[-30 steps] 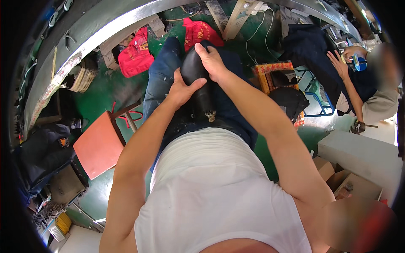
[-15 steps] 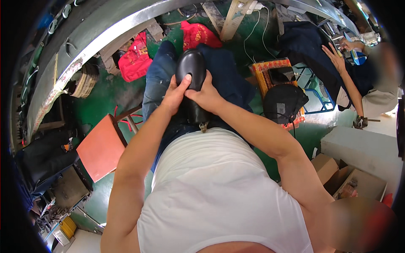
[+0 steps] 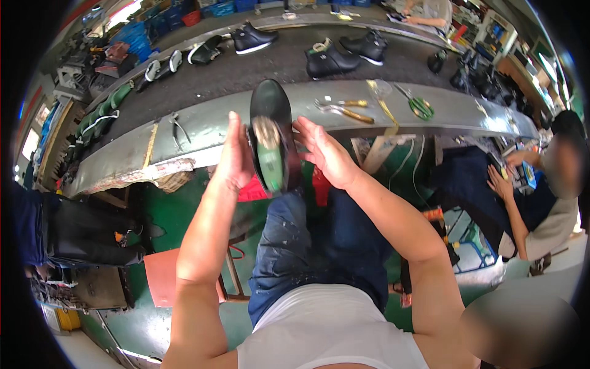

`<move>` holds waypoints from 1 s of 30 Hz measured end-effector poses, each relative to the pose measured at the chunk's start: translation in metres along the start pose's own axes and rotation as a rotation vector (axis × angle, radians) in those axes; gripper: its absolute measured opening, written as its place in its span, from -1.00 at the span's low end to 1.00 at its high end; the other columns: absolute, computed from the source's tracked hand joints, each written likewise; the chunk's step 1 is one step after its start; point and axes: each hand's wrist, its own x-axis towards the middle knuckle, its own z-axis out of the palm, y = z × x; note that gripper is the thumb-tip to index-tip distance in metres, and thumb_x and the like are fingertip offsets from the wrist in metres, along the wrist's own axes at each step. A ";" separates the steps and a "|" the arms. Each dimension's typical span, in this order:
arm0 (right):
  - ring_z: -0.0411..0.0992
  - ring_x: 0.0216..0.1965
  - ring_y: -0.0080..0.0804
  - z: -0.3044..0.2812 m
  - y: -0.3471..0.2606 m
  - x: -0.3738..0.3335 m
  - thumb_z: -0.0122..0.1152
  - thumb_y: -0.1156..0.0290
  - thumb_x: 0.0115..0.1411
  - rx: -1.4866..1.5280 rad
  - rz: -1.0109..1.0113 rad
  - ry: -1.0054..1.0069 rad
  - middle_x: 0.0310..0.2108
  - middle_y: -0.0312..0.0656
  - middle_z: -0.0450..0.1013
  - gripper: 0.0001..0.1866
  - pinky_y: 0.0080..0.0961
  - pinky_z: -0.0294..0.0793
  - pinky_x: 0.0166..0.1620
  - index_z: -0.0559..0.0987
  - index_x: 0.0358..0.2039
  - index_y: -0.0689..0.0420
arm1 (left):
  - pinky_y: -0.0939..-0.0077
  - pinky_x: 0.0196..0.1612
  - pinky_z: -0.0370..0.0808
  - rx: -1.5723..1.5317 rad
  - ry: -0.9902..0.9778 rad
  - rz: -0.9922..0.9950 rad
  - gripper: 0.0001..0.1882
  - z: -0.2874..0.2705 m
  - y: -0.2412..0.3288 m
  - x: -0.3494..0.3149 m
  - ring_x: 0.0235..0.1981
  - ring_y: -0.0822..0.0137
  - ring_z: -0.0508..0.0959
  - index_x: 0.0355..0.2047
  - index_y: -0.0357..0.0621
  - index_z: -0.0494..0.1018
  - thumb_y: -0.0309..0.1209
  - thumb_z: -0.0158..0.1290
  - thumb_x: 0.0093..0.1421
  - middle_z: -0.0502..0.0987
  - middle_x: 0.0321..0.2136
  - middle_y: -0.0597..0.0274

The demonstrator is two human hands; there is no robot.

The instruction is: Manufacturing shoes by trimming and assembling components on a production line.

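Observation:
A black shoe upper (image 3: pixel 269 98) on a green last (image 3: pixel 270 163) is upright between my hands, toe pointing away, above the near edge of the bench. It is smeared by motion, while both hands look fairly sharp. My left hand (image 3: pixel 235 154) has its fingers stretched along the shoe's left side, palm facing it. On the other side, my right hand (image 3: pixel 326 152) is open, its fingertips at or close to the shoe's edge. Whether either palm presses on it I cannot tell.
Pliers (image 3: pixel 178 130), pincers (image 3: pixel 347 112) and green-handled scissors (image 3: pixel 419 106) lie on the metal bench edge (image 3: pixel 227 117). Several black shoes (image 3: pixel 332 59) stand on the dark surface beyond. An orange-red seat (image 3: pixel 166 280) is at left. Another person's hand (image 3: pixel 501 181) is at right.
The shoe has come up from between my thighs to above the bench edge, showing its green last. My hands have gone from gripping it to stretched fingers. The view has lifted to the bench.

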 end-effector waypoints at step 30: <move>0.29 0.12 -0.06 -0.182 0.021 0.069 0.26 0.09 0.04 -1.645 -0.180 0.370 0.00 -0.01 0.39 -0.43 0.04 0.11 0.24 0.48 -0.06 0.26 | 0.42 -0.34 0.60 0.712 0.562 0.550 -0.51 -0.095 0.111 0.265 -0.40 0.37 0.58 -0.12 -0.37 0.43 -0.19 0.27 0.15 0.57 -0.30 0.12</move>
